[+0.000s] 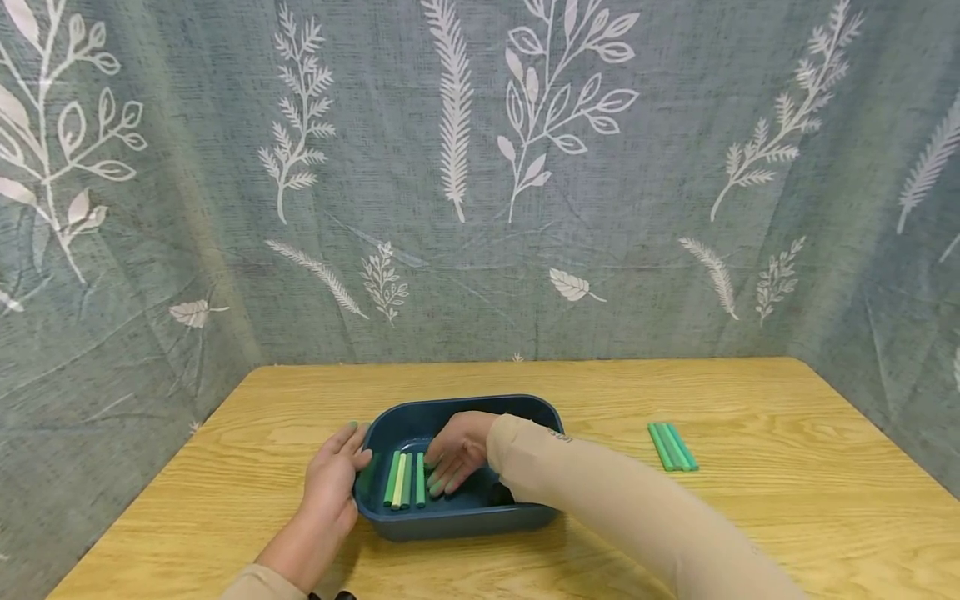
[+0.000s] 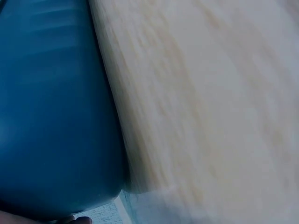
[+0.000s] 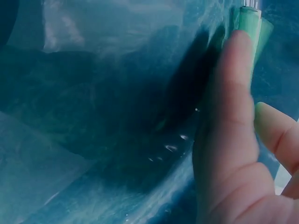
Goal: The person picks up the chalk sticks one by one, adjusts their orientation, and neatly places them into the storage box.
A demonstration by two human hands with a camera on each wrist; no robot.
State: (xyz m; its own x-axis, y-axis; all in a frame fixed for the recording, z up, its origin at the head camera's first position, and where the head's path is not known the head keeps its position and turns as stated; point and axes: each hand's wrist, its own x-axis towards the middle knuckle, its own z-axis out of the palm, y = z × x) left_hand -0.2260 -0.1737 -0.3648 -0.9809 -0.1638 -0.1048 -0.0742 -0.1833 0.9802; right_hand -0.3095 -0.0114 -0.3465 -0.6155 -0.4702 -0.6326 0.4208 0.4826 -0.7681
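Note:
A dark blue tub (image 1: pixel 465 523) with rounded corners stands on the table. My left hand (image 1: pixel 333 471) holds its left end, thumb at the rim and fingers along the outer wall. In the left wrist view the tub's outer wall (image 2: pixel 56 116) fills the left side. My right hand (image 1: pixel 459 454) reaches inside, its fingers fairly straight, beside the rightmost green stick (image 1: pixel 420 480). In the right wrist view a fingertip lies against a green stick (image 3: pixel 250 18). Left of that stick lie more sticks, including a pale yellow stick (image 1: pixel 399 481) and a dark green stick (image 1: pixel 392 478).
Several green sticks (image 1: pixel 672 447) lie side by side on the wooden table (image 1: pixel 787 467), right of the tub. A dark object (image 1: pixel 500 493) shows inside the tub under my right wrist. A grey-green curtain (image 1: pixel 480 292) with white leaf prints hangs behind the table.

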